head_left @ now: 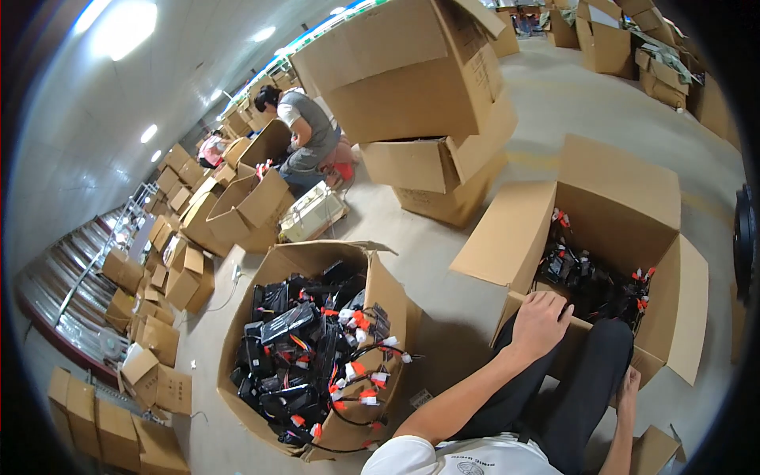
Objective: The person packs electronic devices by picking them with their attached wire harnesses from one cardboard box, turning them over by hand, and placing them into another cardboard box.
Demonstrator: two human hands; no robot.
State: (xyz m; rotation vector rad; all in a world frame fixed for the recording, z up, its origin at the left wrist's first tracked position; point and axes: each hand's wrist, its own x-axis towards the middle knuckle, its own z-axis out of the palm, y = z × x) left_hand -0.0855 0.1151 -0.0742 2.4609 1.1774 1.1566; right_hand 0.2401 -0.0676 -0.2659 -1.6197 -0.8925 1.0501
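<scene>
My left hand point(542, 326) lies over my left knee at the near edge of an open carton point(617, 180), fingers loosely bent and holding nothing I can see. Whether it also touches the cardboard I cannot tell. Beside my right leg, low by that carton's near right corner, is my right hand point(628, 388); its fingers are partly hidden. Inside the carton lie black cabled units point(566, 265) with red and white connectors. Left of me, another open carton point(237, 340) is heaped with black boxy units point(289, 324), their cables and red and white connectors spilling over its right side.
Large stacked cartons point(388, 87) stand ahead. A person point(313, 134) bends over cartons at far left, near a pale box-shaped device point(313, 212) on the floor. More cartons point(190, 277) line the left wall; others point(606, 43) stand at far right. A cable point(226, 305) crosses the floor.
</scene>
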